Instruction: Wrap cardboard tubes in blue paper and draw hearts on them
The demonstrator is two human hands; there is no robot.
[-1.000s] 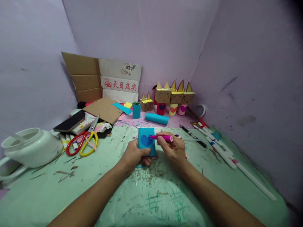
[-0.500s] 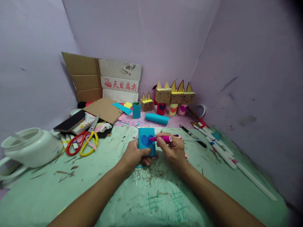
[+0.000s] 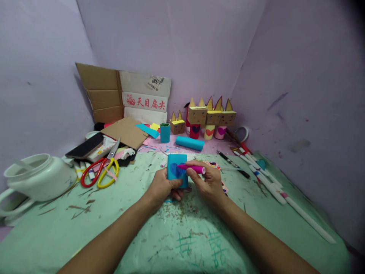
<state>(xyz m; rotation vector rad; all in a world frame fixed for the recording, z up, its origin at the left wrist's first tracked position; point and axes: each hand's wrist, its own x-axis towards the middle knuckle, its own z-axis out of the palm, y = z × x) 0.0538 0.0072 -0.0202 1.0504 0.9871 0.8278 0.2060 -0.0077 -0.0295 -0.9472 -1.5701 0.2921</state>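
Note:
My left hand [image 3: 164, 185] grips the lower part of a blue paper piece [image 3: 182, 158], thumb across its front. A darker blue heart [image 3: 174, 169] is coloured on that face. In my right hand [image 3: 207, 182] is a magenta marker [image 3: 195, 168], pinched like a pen. Its tip points left and rests on or just over the heart; contact is hard to make out. A patterned item [image 3: 224, 187] is partly hidden behind my right hand. Beyond my hands lie a blue paper roll [image 3: 189, 143] and an upright blue tube [image 3: 164, 133].
Cardboard cat figures [image 3: 197, 115] stand at the back. Red and yellow scissors [image 3: 106, 167], a phone [image 3: 85, 145], a white pot [image 3: 42, 180] and flat cardboard [image 3: 125, 132] crowd the left. White markers [image 3: 270, 188] and a black pen [image 3: 234, 164] lie right on the green sheet [image 3: 119, 213].
The magenta marker's tip has moved slightly left and up across the heart, with my right hand following. My left hand holds the blue paper piece almost still.

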